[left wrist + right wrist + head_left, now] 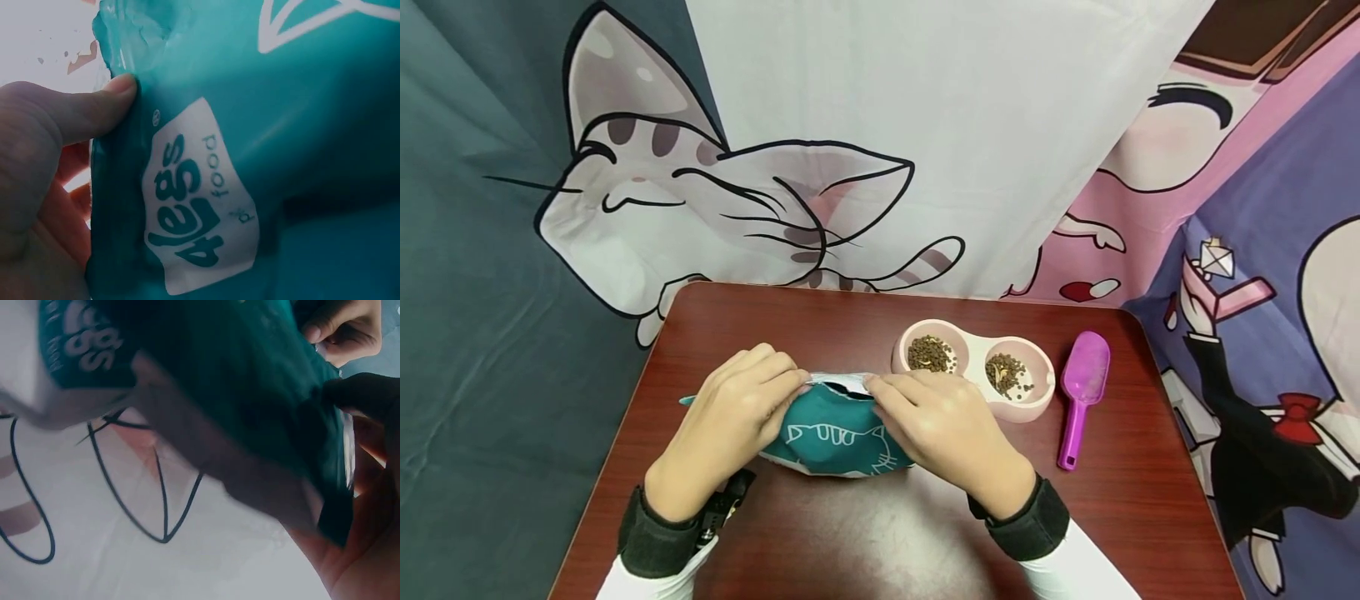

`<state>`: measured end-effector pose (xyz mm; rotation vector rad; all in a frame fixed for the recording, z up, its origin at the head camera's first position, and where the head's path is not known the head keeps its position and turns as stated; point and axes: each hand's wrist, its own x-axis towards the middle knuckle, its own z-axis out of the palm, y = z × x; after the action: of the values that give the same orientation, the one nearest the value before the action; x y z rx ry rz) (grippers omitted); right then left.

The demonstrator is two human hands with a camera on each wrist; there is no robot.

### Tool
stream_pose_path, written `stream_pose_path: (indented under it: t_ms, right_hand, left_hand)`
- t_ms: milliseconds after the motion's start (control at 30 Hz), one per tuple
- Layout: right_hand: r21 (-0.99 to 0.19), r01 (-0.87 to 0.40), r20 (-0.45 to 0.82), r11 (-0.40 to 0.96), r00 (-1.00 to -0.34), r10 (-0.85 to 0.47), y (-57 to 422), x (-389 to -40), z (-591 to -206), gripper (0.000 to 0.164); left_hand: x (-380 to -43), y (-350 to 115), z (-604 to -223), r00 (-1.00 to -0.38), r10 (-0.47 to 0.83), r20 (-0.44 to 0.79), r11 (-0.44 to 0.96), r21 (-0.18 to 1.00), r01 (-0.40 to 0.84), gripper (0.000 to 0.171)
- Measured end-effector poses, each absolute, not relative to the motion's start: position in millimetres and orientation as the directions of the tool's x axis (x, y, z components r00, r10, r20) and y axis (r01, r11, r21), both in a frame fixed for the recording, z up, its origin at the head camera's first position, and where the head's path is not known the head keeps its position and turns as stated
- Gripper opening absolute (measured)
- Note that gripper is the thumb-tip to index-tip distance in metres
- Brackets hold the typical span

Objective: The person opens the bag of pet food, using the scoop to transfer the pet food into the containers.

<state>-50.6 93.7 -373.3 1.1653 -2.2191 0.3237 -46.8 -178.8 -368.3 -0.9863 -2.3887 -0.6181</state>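
A teal pet food bag (831, 446) with a white cat-face outline is held between both hands near the middle of the table. My left hand (733, 421) pinches one end of its top edge; in the left wrist view the thumb (115, 94) presses on the teal film beside a "4Legs pet food" label (200, 206). The other end of that edge is gripped by my right hand (947, 421), its thumb (362, 394) on the near face. Between the hands, a whitish strip and a dark gap show along the bag's top.
Just beyond my right hand stands a pale pink double bowl (977, 354) with brown kibble (929, 354) in both hollows. To its right lies a purple scoop (1086, 371). The brown table (1150, 500) backs onto cloth printed with cartoon cats (647, 208).
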Motion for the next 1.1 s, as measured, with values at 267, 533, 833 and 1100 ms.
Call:
stream_pose_path:
  t_ms: [267,533,833,1100]
  right_hand:
    - [0.108,-0.811,0.665,0.575,-0.371,-0.648,87,-53,-378,0.022]
    - [0.169,-0.833,0.771,0.527,-0.221,-0.597,88,-57,-390,0.022]
    - [0.191,-0.861,0.783,0.471,-0.155,-0.602,90,-57,-390,0.023]
    - [0.166,-0.869,0.717,0.466,-0.218,-0.662,94,-52,-385,0.027]
  left_hand:
    - [-47,-177,-372,-0.602,0.519,0.607,0.639,0.193,0.745,0.013]
    - [-49,-177,-382,-0.494,0.486,0.721,0.612,0.123,0.781,0.033]
    - [-42,-180,-383,-0.459,0.489,0.742,0.633,0.06,0.772,0.035]
    - [-35,-179,-379,-0.461,0.5,0.733,0.655,0.027,0.755,0.034]
